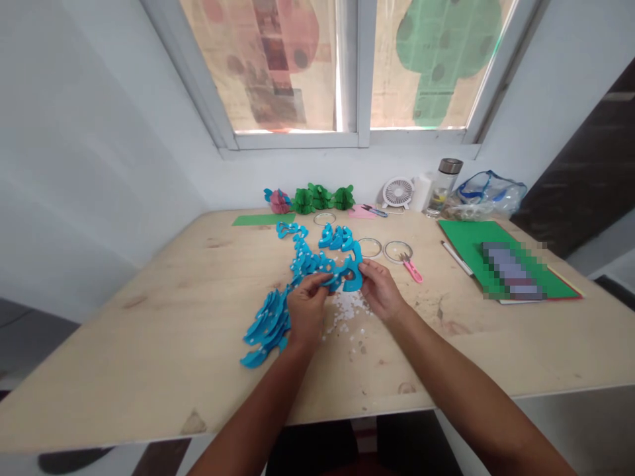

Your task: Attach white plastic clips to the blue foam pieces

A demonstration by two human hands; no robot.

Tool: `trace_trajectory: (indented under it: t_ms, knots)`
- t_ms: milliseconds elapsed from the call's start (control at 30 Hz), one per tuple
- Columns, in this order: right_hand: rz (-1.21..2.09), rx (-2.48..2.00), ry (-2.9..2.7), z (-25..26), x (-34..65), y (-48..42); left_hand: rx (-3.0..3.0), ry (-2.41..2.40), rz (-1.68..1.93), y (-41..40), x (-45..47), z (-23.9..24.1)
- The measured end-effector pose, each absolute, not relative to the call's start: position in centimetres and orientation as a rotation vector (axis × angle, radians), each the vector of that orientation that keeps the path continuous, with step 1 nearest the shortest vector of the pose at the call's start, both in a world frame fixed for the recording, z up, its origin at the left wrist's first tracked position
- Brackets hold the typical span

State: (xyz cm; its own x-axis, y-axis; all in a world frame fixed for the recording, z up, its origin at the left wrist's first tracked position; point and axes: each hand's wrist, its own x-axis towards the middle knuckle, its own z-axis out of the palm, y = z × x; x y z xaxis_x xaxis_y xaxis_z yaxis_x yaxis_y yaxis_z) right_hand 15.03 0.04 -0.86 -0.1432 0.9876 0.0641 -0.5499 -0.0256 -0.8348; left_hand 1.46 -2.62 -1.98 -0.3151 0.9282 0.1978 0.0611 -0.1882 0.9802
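Between my hands a curved blue paper piece [354,280] is held up above the table. My right hand [380,285] pinches its right side with thumb and fingers. My left hand [308,305] is closed on the left end of the same blue paper, which seems joined to more pieces. A heap of blue paper pieces with small white squares [268,320] lies left of and behind my left hand. Further back are more blue curved pieces [336,237]. Small white paper bits [347,311] are scattered on the table beneath my hands.
Pink-handled snips [411,270] lie beside tape-like rings [398,251]. A green sheet [466,244] and a white pen [456,258] are at right. Along the wall stand green paper shapes [320,197], a small fan [397,193], a bottle [443,188] and a plastic bag [489,195].
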Motion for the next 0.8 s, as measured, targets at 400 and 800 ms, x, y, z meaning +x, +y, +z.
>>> trace_trajectory:
  t_ms: [400, 800]
  knots:
    - [1.506, -0.625, -0.838, -1.7, 15.0, 0.4, 1.739, 1.44, 1.422, -3.3, 1.1, -2.3]
    - [1.418, -0.727, -0.879, -2.1, 15.0, 0.7, 1.771, 1.407, 1.37, -3.7, 1.5, -2.1]
